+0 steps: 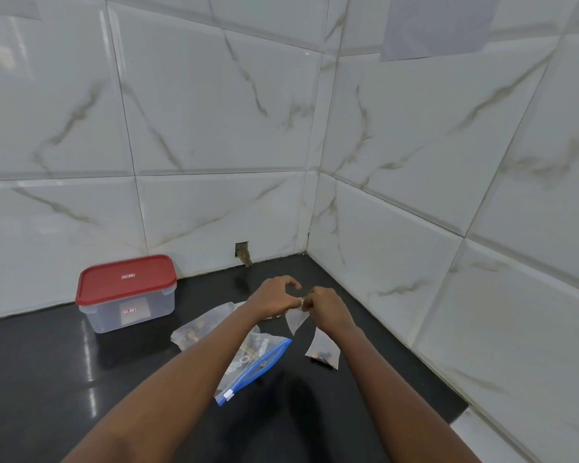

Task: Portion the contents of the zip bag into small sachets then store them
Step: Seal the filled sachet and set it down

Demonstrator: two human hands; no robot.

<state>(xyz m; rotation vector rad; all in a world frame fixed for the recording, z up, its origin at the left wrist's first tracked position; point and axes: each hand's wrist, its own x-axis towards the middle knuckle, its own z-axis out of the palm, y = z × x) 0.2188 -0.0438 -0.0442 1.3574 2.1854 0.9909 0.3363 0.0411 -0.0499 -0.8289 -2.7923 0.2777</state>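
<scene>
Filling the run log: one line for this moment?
hands: left, right pinch sachet top | zip bag: on counter | box: lidded

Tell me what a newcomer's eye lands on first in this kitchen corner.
First the two hands, the left hand and the right hand, meeting mid-counter and pinching the top of a small clear sachet that hangs between them. Next the red lid of the clear storage box by the back wall, at left. Then the blue-topped zip bag lying on the black counter under the left forearm, with a filled sachet to its right.

Left hand [274,297] and right hand [326,304] pinching small sachet [296,320], zip bag [251,365] below
</scene>
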